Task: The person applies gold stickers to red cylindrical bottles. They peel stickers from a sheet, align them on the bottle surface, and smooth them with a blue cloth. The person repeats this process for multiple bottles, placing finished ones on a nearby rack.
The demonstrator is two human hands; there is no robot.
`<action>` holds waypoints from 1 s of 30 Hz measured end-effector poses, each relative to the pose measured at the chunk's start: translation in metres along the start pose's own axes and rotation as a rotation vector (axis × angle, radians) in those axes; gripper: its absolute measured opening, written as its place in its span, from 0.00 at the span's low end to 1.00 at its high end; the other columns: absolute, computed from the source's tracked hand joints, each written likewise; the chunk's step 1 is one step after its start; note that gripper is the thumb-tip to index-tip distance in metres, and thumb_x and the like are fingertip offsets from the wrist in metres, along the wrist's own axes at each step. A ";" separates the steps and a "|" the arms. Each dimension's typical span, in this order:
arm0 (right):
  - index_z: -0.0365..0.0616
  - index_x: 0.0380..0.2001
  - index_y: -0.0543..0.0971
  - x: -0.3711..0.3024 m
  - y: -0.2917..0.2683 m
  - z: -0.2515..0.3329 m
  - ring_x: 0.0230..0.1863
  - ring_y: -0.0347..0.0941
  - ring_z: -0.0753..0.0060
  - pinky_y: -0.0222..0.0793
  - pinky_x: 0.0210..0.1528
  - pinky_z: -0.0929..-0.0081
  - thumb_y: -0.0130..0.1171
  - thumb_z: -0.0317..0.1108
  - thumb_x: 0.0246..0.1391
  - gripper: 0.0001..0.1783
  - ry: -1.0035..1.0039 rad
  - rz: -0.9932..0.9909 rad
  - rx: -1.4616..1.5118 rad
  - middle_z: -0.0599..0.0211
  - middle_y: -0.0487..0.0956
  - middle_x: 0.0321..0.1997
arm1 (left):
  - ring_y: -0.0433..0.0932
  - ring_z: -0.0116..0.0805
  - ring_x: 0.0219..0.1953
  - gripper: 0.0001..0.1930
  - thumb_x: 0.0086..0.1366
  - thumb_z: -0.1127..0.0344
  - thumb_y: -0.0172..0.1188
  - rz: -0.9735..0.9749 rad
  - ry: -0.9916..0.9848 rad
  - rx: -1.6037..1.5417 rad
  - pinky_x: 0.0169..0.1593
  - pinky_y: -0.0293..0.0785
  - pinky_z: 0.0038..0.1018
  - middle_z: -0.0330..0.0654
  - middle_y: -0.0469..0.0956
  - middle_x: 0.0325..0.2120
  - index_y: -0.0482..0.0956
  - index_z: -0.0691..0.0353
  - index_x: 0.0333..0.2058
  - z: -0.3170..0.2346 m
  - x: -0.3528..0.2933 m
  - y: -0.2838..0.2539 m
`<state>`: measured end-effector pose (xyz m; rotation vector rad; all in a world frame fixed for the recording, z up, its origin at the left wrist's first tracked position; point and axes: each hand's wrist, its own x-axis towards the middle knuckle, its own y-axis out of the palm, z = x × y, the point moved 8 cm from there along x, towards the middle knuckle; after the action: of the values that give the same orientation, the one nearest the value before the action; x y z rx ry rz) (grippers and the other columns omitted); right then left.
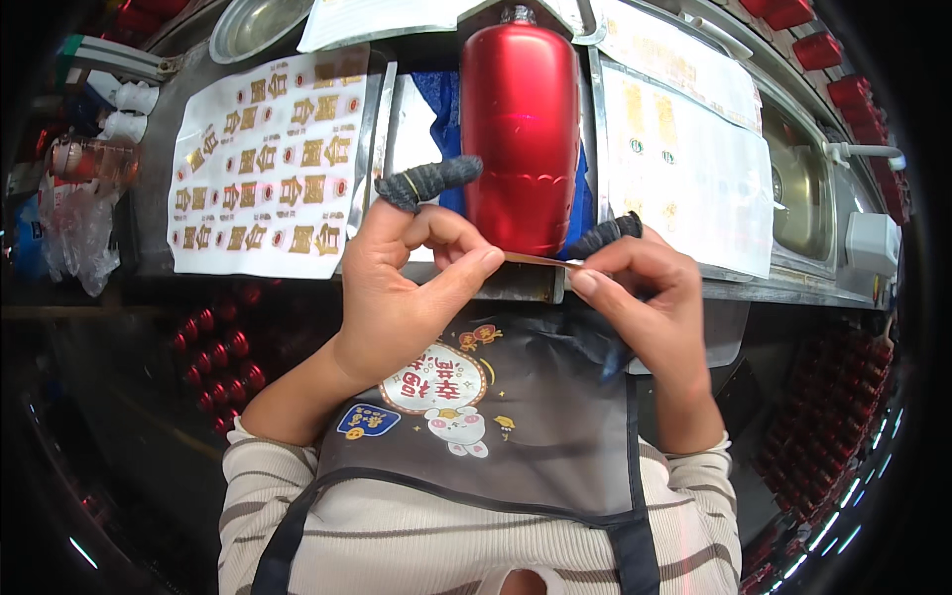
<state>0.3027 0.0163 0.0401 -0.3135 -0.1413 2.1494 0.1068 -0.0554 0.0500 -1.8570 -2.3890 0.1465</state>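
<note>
A large glossy red bottle (521, 139) lies in front of me with its neck pointing away. Just off its near end, a thin brownish strip (537, 260), seen nearly edge-on, is stretched between my two hands. My left hand (412, 263) pinches one end between thumb and a finger. On that hand, a finger wrapped in dark cloth sticks out over the bottle's left side. The other end of the strip sits in the pinch of my right hand (650, 288). One finger there also wears a dark wrap, close to the bottle's lower right.
A white sheet of gold and red decals (268, 164) lies left, another decal sheet (684, 178) right. Blue cloth (433, 104) shows beside the bottle. A metal sink with a tap (863, 151) stands far right, a round metal basin (256, 28) far left. Red bottles (828, 436) line the right.
</note>
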 end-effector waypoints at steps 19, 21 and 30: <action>0.40 0.27 0.77 0.006 0.010 -0.026 0.19 0.58 0.95 0.48 0.21 0.89 0.62 0.26 0.57 0.05 0.001 -0.157 0.215 0.83 0.70 0.21 | 0.72 0.17 0.30 0.12 0.62 0.76 0.67 -0.084 0.019 -0.094 0.38 0.69 0.18 0.34 0.78 0.28 0.71 0.64 0.38 0.030 0.003 0.001; 0.40 0.27 0.77 0.007 0.010 -0.028 0.19 0.58 0.95 0.48 0.20 0.88 0.62 0.27 0.57 0.05 0.000 -0.157 0.200 0.82 0.70 0.21 | 0.73 0.18 0.32 0.12 0.62 0.76 0.66 -0.115 0.028 -0.070 0.40 0.70 0.19 0.35 0.78 0.30 0.72 0.65 0.41 0.034 0.002 -0.004; 0.39 0.27 0.78 0.005 0.013 -0.028 0.22 0.64 0.92 0.56 0.27 0.89 0.66 0.28 0.55 0.07 0.057 -0.145 0.283 0.78 0.73 0.27 | 0.68 0.37 0.63 0.37 0.63 0.67 0.68 -0.023 0.160 -0.162 0.67 0.61 0.32 0.50 0.69 0.62 0.61 0.69 0.67 0.030 0.003 0.010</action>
<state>0.2977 0.0123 0.0100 -0.1933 0.1680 1.9831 0.1115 -0.0498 0.0190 -1.8275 -2.3739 -0.1961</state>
